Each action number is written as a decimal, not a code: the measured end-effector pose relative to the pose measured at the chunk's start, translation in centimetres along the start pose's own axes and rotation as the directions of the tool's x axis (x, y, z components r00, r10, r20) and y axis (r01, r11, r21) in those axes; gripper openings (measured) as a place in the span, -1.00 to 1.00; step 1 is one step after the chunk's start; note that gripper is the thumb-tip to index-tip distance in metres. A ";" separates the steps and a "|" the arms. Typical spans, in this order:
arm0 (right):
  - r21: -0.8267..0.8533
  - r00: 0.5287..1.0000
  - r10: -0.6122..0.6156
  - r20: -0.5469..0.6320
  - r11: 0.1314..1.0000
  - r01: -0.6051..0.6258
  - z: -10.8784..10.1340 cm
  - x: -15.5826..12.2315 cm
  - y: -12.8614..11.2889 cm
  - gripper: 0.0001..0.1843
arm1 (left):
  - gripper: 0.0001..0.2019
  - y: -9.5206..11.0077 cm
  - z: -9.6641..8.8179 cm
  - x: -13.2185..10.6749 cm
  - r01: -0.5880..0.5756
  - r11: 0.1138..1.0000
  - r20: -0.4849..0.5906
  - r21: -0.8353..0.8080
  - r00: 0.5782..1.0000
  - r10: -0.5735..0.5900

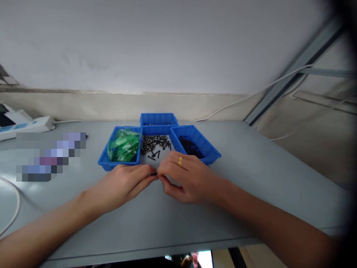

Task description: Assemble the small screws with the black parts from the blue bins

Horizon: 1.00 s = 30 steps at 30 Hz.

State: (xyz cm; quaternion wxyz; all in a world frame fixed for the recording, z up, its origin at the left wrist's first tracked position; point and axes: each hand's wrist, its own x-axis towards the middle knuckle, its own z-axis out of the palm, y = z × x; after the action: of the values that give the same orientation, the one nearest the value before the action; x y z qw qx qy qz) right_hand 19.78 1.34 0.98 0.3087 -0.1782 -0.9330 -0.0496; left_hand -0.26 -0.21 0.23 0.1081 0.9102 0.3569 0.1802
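My left hand (pixel 131 182) and my right hand (pixel 185 176) meet just in front of the blue bins, fingertips almost touching. Between them is a thin black screw (pixel 153 174), mostly covered by the fingers. My left thumb and fingers pinch one end of it. The right fingers, with a gold ring on one, close around the other end; whether they hold another small part too is hidden. Beyond the hands lies a loose pile of dark screws (pixel 156 143), with a few scattered towards me.
A blue bin (pixel 103 160) at left holds green plastic bags (pixel 125 145). The right blue bin (pixel 209 149) holds small black parts (pixel 189 145); another blue bin (pixel 158 119) stands behind. A white power strip (pixel 36 124) lies far left, and a metal frame (pixel 292 70) rises at right.
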 end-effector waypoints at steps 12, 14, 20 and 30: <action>-0.098 0.995 -0.089 0.052 0.991 0.094 -0.1 0.1 0.2 -0.86 | -0.72 0.0 0.0 0.1 -0.016 1.000 -0.015 0.009 1.000 0.016; -0.118 0.994 -0.079 0.077 0.989 0.087 0.0 0.0 0.3 -0.85 | -0.73 0.0 0.0 0.1 -0.003 1.000 -0.001 0.008 1.000 0.003; -0.118 0.985 -0.029 0.167 0.992 0.050 0.3 -0.3 0.7 -0.85 | -0.77 0.0 -0.1 0.2 0.058 0.998 0.049 0.021 0.997 -0.059; -0.071 0.931 0.122 0.345 0.992 -0.103 0.4 -0.2 0.8 -0.92 | -0.78 -0.3 0.2 0.3 0.075 0.996 0.135 0.042 0.988 -0.080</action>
State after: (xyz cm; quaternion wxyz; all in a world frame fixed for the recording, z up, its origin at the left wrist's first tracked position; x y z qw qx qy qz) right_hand 20.03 2.14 0.52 0.1361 -0.2451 -0.9596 -0.0237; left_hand -0.18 0.19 0.05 0.1225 0.9076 0.3871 0.1067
